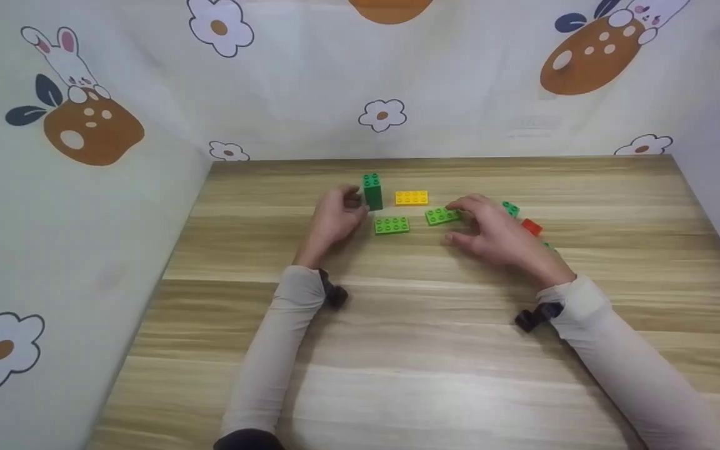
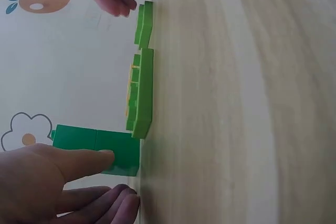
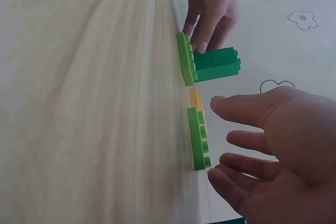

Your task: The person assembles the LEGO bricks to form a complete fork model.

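Note:
A dark green stack of two toy bricks [image 1: 373,195] stands upright toward the back of the table. My left hand [image 1: 339,215] is at its left side, the thumb [image 2: 94,161] overlapping the stack in the left wrist view and the other fingers loosely bent beside it. In front of the stack lies a light green flat brick [image 1: 392,226], studs up. My right hand [image 1: 491,231] hovers over a second light green flat brick [image 1: 441,216], fingers spread and relaxed, fingertips near its right end. Between and behind the two lies a yellow flat brick [image 1: 411,199].
Right of and partly behind my right hand are a green brick [image 1: 510,209], a red brick [image 1: 531,227] and another green piece [image 1: 549,246], mostly hidden. The wooden table [image 1: 410,350] meets a patterned wall covering [image 1: 460,81] at the back and along both sides.

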Demonstrator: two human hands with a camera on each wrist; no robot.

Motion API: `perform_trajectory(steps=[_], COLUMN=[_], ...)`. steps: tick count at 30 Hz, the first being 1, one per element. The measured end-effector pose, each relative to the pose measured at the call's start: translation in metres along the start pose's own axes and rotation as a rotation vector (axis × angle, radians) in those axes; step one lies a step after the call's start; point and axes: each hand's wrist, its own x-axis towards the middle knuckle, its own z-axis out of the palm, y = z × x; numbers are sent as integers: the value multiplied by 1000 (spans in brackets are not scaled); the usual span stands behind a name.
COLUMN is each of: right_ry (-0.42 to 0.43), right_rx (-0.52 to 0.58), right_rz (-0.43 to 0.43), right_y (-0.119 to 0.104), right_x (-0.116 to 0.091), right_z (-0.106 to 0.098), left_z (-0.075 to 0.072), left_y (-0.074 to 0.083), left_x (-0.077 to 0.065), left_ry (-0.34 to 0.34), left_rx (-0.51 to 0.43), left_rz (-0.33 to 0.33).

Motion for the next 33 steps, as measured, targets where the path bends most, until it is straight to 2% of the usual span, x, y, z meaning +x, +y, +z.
perform_trajectory(steps=[5,12,18,23,28,33], right_ry=[-37,-68,-53,-25,8,12], right_rx=[-29,-43,-36,-38,-49,-38], right_rz=[33,12,29,30,38,55], right_y=[1,7,8,7,6,6], right_x=[2,7,8,8,10,11], right_z=[2,7,9,9,11,11], left_z=[-2,1,-1,-4,2,9], left_y=[-8,-7,-2,2,5,7], left_x=[-8,-14,-18,-21,-23,-23], left_ry=[25,-21,-60,-127,-185,-184], left_rx=[6,33,88,116,113,141], left_rz=[17,82,86,112,161,192])
